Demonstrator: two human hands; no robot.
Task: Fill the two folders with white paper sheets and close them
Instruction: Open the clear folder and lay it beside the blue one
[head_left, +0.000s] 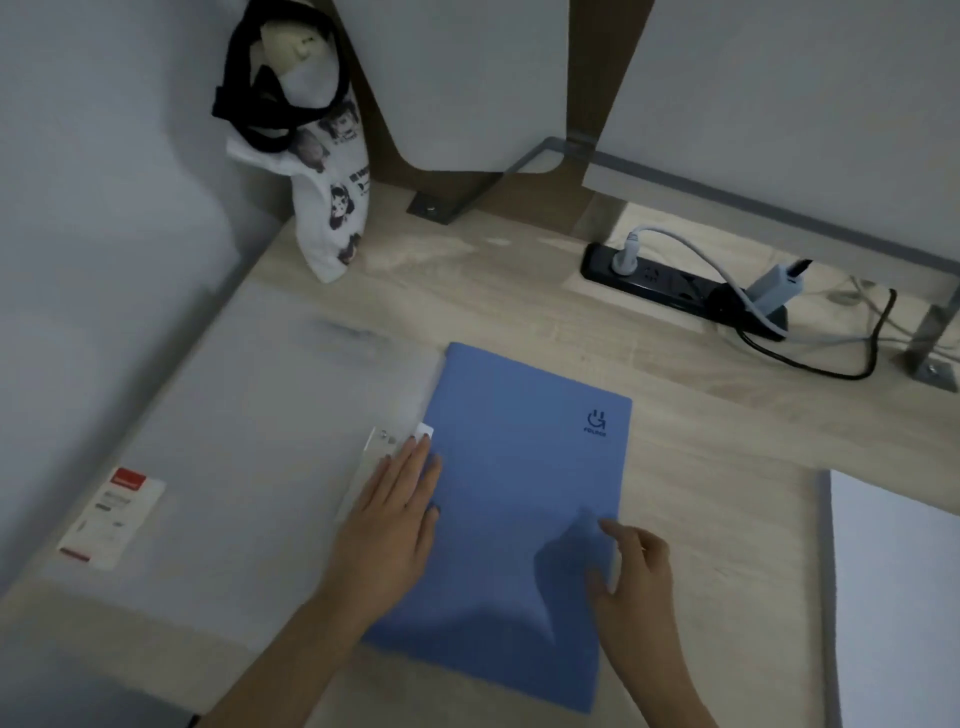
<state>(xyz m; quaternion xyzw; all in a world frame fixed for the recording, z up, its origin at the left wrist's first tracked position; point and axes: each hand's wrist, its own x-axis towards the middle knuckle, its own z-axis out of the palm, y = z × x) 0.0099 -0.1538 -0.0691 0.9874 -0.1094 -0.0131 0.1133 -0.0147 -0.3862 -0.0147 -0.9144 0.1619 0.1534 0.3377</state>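
Biggest thing from my remote seat is the wooden table (519, 312). The grey folder (249, 441) takes up its left side and looks spread open, with a metal clip (382, 441) showing, I'd guess so it's ready for loading. The white paper stack (893, 571) sits at the right edge, within reach. The blue folder (519, 493) lies shut near the front edge, its spine side overlapping the grey one.

My left hand (395, 519) is flat on that spine side, fingers straight and together, probably pinning it so it won't slide. The right hand (634, 566) is at the cover's right edge with its fingers loosely bent. Honestly I can't tell if it's pinching the cover or just touching it. Looks like either pressing it closed or about to lift it.
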